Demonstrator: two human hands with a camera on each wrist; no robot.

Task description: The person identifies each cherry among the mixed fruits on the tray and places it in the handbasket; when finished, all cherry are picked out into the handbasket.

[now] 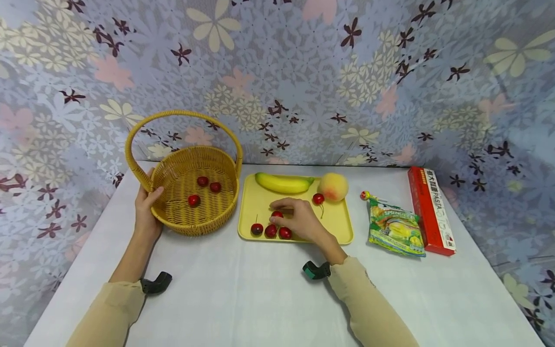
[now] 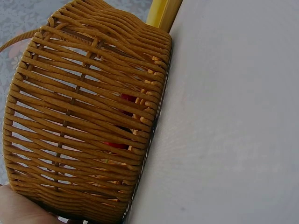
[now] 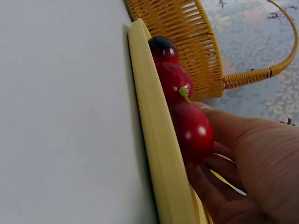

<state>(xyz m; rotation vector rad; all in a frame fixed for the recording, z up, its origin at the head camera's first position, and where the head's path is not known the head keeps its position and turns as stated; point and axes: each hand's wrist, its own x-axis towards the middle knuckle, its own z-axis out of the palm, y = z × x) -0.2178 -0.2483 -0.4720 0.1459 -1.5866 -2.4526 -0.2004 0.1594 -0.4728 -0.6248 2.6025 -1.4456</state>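
Note:
A brown wicker basket [image 1: 195, 224] with a tall arched handle stands at the left of the table, with three red cherries [image 1: 193, 200] lying inside. My left hand [image 1: 148, 212] grips its left side, thumb over the rim. To the right lies a yellow tray [image 1: 247, 202]. Over its front part my right hand [image 1: 299, 219] pinches a cherry [image 1: 276, 215] between thumb and fingers. Three more cherries [image 1: 270, 231] line the tray's front edge beside that hand. Also on the tray are a banana [image 1: 284, 183], a peach [image 1: 334, 187] and a stemmed cherry [image 1: 318, 199].
Right of the tray lie a green snack packet [image 1: 396, 229], a small lollipop-like item [image 1: 365, 195] and a red and white pasta box [image 1: 431, 212]. A flowered cloth [image 1: 303, 86] hangs behind the white table [image 1: 243, 299].

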